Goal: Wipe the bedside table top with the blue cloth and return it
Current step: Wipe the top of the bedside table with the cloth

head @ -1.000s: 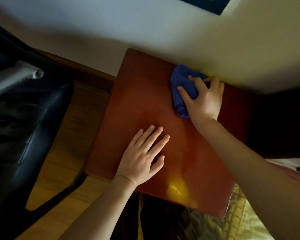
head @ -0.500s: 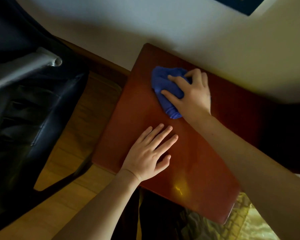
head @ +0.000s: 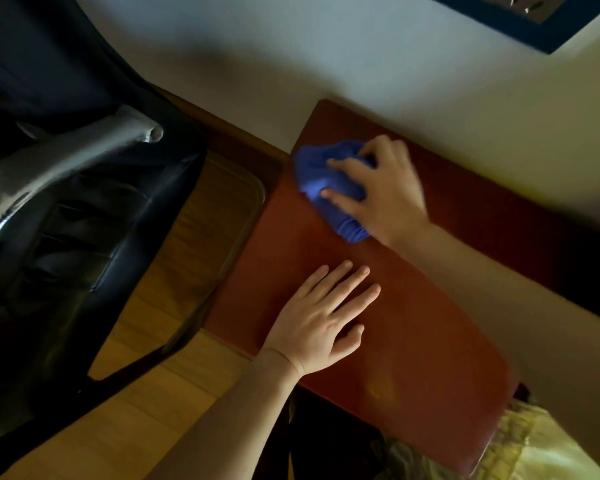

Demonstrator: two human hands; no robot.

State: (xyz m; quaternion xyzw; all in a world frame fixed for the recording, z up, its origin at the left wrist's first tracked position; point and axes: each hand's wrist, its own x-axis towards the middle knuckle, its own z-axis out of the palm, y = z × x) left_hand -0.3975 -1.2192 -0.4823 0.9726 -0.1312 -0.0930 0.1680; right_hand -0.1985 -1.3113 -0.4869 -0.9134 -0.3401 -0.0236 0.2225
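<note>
Reddish-brown wood fills the middle of the view: the tabletop point(head: 413, 358), its far edge set against a pale wall point(head: 291, 64). A blue cloth point(head: 326, 178), bunched into a wad, lies on the tabletop near its far left corner. The right hand point(head: 385, 192) sits on top of the cloth, fingers point(head: 343, 164) curled down over it and gripping it, pressing it against the wood; the thumb side is towards the near edge of the wad, where a fold of cloth sticks out below the palm. The right forearm runs off to the lower right across the tabletop.

The left hand point(head: 323, 327) lies flat on the tabletop, palm down, fingers spread and extended, holding nothing. It rests near the front left edge, well clear of the cloth, with bare wood between the two.

Left of the tabletop stands a black chair point(head: 66, 237) with a grey metal armrest point(head: 84, 150), over a light wooden floor point(head: 146, 393). A dark blue frame point(head: 548, 32) hangs on the wall at the upper right. Yellowish patterned fabric point(head: 534, 452) shows at the lower right, just past the tabletop's near corner. The scene is dim, and the right hand is slightly blurred.
</note>
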